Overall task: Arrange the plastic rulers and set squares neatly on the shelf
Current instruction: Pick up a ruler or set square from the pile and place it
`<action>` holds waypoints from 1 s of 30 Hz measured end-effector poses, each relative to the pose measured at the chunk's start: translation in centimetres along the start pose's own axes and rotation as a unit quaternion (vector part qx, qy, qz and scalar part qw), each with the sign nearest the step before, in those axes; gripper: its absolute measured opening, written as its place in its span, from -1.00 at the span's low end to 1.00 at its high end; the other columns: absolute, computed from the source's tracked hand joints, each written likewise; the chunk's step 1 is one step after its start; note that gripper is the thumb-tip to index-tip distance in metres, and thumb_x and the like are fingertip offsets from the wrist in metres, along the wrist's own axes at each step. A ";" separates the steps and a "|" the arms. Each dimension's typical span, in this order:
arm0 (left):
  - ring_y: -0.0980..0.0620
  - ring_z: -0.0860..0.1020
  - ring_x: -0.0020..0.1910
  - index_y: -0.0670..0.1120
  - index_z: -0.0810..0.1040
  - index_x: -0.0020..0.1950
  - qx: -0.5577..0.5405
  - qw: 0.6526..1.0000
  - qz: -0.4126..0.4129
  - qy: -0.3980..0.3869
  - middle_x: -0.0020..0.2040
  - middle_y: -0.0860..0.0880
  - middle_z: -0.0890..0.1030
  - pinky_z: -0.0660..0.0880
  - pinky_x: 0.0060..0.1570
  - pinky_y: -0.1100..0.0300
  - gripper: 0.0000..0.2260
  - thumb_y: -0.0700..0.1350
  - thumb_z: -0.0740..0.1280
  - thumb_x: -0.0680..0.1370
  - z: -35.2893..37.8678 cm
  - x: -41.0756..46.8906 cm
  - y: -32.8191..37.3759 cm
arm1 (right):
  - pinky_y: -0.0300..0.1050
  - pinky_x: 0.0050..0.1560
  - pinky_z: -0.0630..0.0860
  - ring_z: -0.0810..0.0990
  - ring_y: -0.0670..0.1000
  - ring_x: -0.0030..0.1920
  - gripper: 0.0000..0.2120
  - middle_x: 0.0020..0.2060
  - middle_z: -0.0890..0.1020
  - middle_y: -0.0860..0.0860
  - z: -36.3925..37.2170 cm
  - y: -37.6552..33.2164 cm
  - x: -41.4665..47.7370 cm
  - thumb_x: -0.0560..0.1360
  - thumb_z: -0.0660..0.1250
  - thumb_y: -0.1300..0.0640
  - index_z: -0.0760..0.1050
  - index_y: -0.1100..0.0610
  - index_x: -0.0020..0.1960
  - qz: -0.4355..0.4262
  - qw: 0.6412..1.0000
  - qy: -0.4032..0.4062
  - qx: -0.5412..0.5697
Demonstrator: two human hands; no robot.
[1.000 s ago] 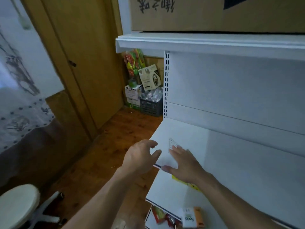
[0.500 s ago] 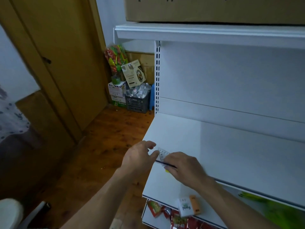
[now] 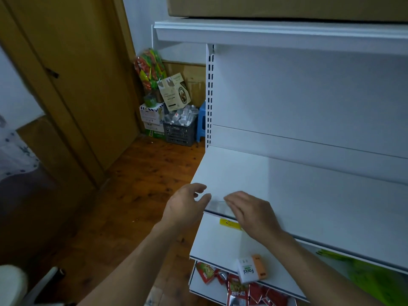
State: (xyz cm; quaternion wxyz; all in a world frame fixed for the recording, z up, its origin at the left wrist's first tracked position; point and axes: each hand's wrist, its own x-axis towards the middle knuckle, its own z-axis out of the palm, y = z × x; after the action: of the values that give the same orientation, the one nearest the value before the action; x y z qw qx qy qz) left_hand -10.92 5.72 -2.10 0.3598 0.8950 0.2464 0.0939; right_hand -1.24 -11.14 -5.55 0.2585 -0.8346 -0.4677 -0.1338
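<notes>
Near left: stool (image 3: 11, 283) on the wood floor, out of the way.

Lower shelf (image 3: 214, 241): small box (image 3: 251, 269) at its front lip, red packets (image 3: 240, 290) on the level below. Not task items.

Hands sit close together at the front edge of the shelf (image 3: 309, 195), a small gap between them. In that gap lies a clear piece (image 3: 217, 205), flat on the shelf at the near left corner. It is motion-blurred, so I cannot tell ruler from set square.

Right hand (image 3: 249, 210): fingers (image 3: 229, 199) fairly straight, laid down on the piece's right end. I judge this is to pin it flat while it is squared to the edge.

Left hand (image 3: 185, 206): fingers loosely curled, thumb toward the piece's left end. I cannot tell whether it pinches the end or only butts it.

Yellow tag (image 3: 229, 224) hangs just under the shelf edge.

The shelf is bare to the right and far back, so there is room for more pieces in line.

Far left corner: crate (image 3: 180, 131) with bottles. Top: carton (image 3: 287, 6).
</notes>
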 end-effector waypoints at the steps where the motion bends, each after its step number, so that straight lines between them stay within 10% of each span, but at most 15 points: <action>1: 0.14 0.51 0.12 0.11 0.46 0.32 -0.029 1.000 -0.008 0.001 0.26 0.13 0.52 0.49 -0.04 0.27 -0.65 0.15 0.28 0.55 0.0 0.2 0.1 | -0.43 -0.08 0.45 0.64 -0.12 -0.09 -0.82 -0.05 0.67 -0.10 -0.5 0.0 0.4 0.53 0.28 0.08 0.63 0.06 0.04 0.047 0.998 0.016 0.043; 8: 0.08 0.56 0.09 -0.03 0.49 0.32 -0.280 0.951 -0.103 -0.077 0.21 0.03 0.58 0.50 0.04 0.19 -0.66 0.07 0.26 0.59 0.8 1.9 2.4 | -0.19 0.04 0.54 0.66 -0.06 -0.05 -0.78 -0.13 0.68 -0.06 -4.6 0.2 0.7 0.53 0.27 0.32 0.57 0.02 -0.09 0.259 0.886 0.078 0.376; 21: 0.09 0.64 -0.07 -0.05 0.51 0.25 -0.463 0.814 -0.076 -0.342 0.07 -0.03 0.66 0.54 -0.04 0.29 -0.71 -0.14 0.36 0.54 9.1 -3.3 15.3 | -0.20 0.24 0.40 0.49 -0.15 0.27 -0.64 0.19 0.58 -0.13 -15.7 4.6 -8.6 0.49 0.23 0.43 0.50 0.00 -0.28 0.287 0.855 0.102 0.420; 30: 0.10 0.59 -0.32 -0.09 0.55 -0.04 -0.529 0.788 -0.064 -0.309 -0.23 -0.07 0.59 0.58 -0.22 0.29 -0.84 -0.33 0.38 0.48 19.7 -12.1 27.7 | -0.27 -0.21 0.55 0.63 -0.11 -0.22 -0.85 -0.17 0.68 -0.04 -26.6 8.8 -24.0 0.57 0.27 0.17 0.61 0.10 0.04 0.430 0.770 0.245 0.402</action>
State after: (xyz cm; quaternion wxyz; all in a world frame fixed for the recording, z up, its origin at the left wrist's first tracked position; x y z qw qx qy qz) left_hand -4.17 -29.35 2.87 0.8388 0.5283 0.0900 -0.0955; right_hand -5.88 -46.79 2.66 0.7071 -0.7070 0.0076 -0.0083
